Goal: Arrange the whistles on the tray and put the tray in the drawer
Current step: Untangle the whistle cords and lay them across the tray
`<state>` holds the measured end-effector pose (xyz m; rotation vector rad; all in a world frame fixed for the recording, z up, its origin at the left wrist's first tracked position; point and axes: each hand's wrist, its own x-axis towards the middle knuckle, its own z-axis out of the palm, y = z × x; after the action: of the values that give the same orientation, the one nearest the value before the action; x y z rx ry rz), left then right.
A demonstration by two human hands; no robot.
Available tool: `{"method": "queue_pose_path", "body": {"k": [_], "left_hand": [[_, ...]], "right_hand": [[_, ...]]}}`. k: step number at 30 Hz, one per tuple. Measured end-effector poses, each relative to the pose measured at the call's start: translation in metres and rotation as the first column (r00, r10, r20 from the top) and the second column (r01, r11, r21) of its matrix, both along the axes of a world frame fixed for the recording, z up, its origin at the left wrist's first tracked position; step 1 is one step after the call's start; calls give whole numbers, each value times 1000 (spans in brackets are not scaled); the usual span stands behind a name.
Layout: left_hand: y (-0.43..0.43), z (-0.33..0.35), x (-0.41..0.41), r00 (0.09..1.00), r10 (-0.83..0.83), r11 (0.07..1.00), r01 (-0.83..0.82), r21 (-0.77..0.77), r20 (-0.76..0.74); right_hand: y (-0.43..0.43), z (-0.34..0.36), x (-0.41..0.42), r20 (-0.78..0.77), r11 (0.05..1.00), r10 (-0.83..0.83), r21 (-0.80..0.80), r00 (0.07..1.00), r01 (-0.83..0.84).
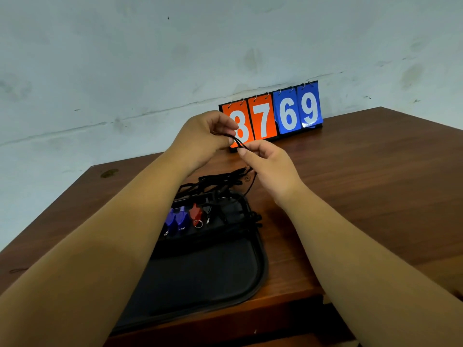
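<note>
Both raised above the brown surface [350,196], working one black cord [239,142]: left hand [208,136] curled, pinching the cord at thumb and fingertips; right hand [268,169] just beside it, pinching the same cord between thumb and forefinger. From the right hand, cord trailing down to a tangle of black cords at the far end of the tray [205,276]. Black tray flat on the surface near its front edge, left side hidden under the left forearm. In a row across the tray's far part, side by side: two blue whistles [175,219], a red whistle [196,214], a black whistle [207,212]. Behind the hands, against the pale wall [150,58], a flip scoreboard [273,116] reading 8 7 in orange, 6 9 in blue.
</note>
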<state>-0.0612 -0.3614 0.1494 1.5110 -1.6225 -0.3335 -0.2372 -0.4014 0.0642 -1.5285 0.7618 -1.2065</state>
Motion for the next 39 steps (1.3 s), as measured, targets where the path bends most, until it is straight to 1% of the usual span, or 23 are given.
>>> {"method": "queue_pose_path", "body": {"k": [6, 9, 11, 13, 16, 18, 21, 25, 30, 34, 39], "left_hand": [[2, 2, 2, 995, 54, 999, -54, -6, 81], [2, 2, 2, 989, 93, 996, -93, -8, 118], [2, 1, 6, 989, 135, 991, -134, -29, 55], [1, 0, 15, 980, 191, 981, -193, -31, -51], [0, -5, 39, 943, 251, 967, -256, 6, -219], [2, -10, 56, 914, 288, 956, -291, 34, -285], [10, -16, 75, 879, 350, 935, -348, 66, -325], [21, -15, 91, 822, 413, 904, -423, 65, -393], [27, -2, 105, 770, 450, 868, -495, 22, -453], [32, 12, 115, 745, 460, 840, -542, -36, -483], [42, 25, 117, 747, 424, 826, -551, -120, -511]], "right_hand": [[4, -2, 2, -125, 996, 17, -80, 992, -27], [2, -4, 2, -218, 993, -27, -122, 975, 0], [0, -5, 2, -293, 990, -85, -133, 952, 47], [-5, -7, 1, -327, 988, -131, -118, 936, 97], [-9, -9, 0, -316, 984, -174, -97, 933, 151], [-10, -9, 0, -316, 984, -176, -90, 932, 155], [-9, -10, 2, -380, 988, -149, -96, 913, 121], [-12, -12, 2, -444, 987, -148, -127, 884, 102], [-19, -14, 1, -666, 990, -116, -140, 737, 29], [-24, -14, 2, -695, 985, -168, -154, 699, 83], [-25, -16, 11, -721, 968, -247, -217, 648, 128]]}}
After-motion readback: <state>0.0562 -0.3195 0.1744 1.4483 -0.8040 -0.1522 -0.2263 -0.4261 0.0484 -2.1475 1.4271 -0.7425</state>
